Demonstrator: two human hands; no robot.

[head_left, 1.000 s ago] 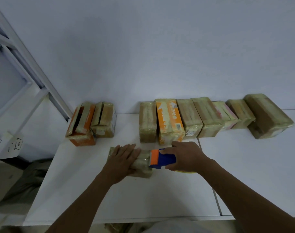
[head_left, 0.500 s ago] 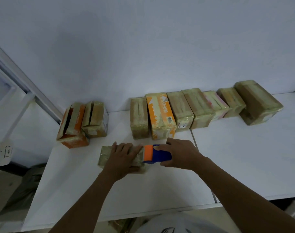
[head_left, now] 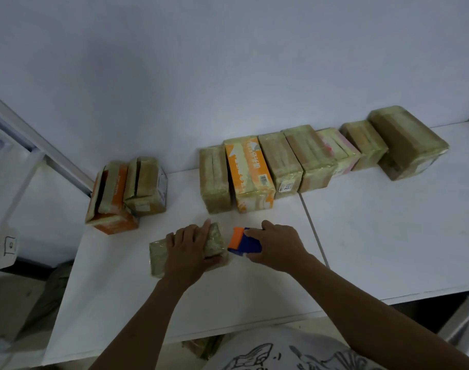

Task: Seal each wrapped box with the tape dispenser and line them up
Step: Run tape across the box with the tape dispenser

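Wrapped box (head_left: pixel 213 237) lies flat on the white worktop (head_left: pixel 388 236), front centre, just ahead of the row of boxes (head_left: pixel 292 166) standing against the wall (head_left: pixel 228 76). The left hand (head_left: pixel 190 249) rests on its top face with fingers extended and flat, pressing down; it grasps nothing. The right hand (head_left: pixel 278 247) has its fingers clenched round the blue-and-orange tape dispenser (head_left: pixel 241 241), whose orange end sits just beside the box's right end. Whether a strip of tape joins the two cannot be told in this dim light.

Handling: the box appears light and rigid, and its glossy film wrap is probably slippery. Restrain it by flat pressure on top or by its long sides, not by the film. The worktop is smooth, so an unrestrained box is likely to slide under the dispenser's pull.

Two further boxes (head_left: pixel 126 193) stand apart at the left, near a pale metal frame (head_left: pixel 41 145).
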